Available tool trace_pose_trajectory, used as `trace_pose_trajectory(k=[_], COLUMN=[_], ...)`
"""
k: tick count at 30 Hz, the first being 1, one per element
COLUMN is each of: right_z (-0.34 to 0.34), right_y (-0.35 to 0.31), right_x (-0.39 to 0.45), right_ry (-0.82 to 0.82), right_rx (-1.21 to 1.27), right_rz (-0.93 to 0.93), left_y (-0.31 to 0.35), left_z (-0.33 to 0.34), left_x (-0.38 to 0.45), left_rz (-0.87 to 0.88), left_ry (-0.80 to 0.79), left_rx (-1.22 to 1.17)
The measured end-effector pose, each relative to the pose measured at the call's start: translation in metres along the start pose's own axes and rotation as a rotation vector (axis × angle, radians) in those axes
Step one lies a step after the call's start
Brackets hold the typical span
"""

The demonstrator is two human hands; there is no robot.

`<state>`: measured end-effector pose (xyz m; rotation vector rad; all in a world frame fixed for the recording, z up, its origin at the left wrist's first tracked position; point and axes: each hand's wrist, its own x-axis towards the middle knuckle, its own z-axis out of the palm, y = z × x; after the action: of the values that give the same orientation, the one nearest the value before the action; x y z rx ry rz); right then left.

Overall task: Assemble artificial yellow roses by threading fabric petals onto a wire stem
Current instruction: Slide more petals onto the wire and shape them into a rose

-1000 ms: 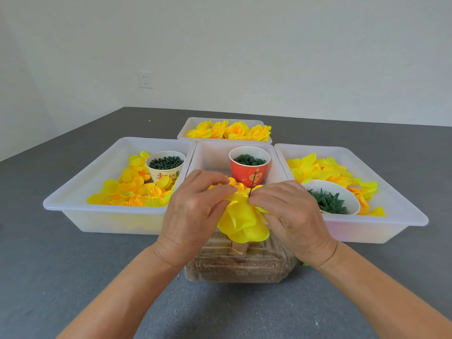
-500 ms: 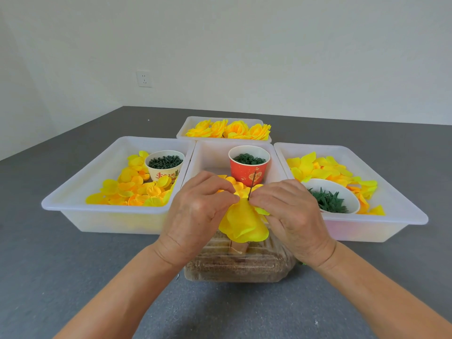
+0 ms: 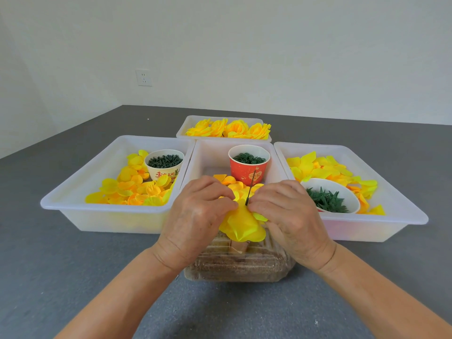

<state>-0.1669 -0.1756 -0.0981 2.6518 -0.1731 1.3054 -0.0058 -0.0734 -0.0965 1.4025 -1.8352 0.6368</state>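
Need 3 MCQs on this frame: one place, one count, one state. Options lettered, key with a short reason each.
1. Where does the red cup stand?
A. in the middle tray
B. in the left tray
C. on the bare floor

2. How many white trays show in all?
A. two
B. four
C. six

3. What are the hands doing?
A. resting flat on the floor
B. lifting the red cup
C. left hand and right hand hold the yellow flower round the wire stem

Key:
1 A, its base sits within the middle tray's walls.
2 B, three in a row plus the far tray of finished roses.
3 C, curled fingers of both meet at the petals, with the stem sticking up between them.
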Motion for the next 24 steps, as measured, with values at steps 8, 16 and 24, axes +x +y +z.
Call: trace_pose_trajectory(k=[8,16,24], right_z=[-0.008,-0.011,-0.001], right_y=[0.002,-0.005,-0.007], right_x=[0.004,0.013,0.021], right_ry=[-0.111,-0.223,-0.23], right_rx=[0.008,0.456,0.547], right_rz=[-0.017,0.579,0.887], left_y=[0.0,0.001,0.006], left_z=[-0.001,-0.005,-0.006], left_x=[-0.002,0.002,0.015], left_rz=[-0.004,-0.057,-0.401], left_ry=[-0.043,-0.132,-0.136], left_rx=[0.001,-0.038,-0.416])
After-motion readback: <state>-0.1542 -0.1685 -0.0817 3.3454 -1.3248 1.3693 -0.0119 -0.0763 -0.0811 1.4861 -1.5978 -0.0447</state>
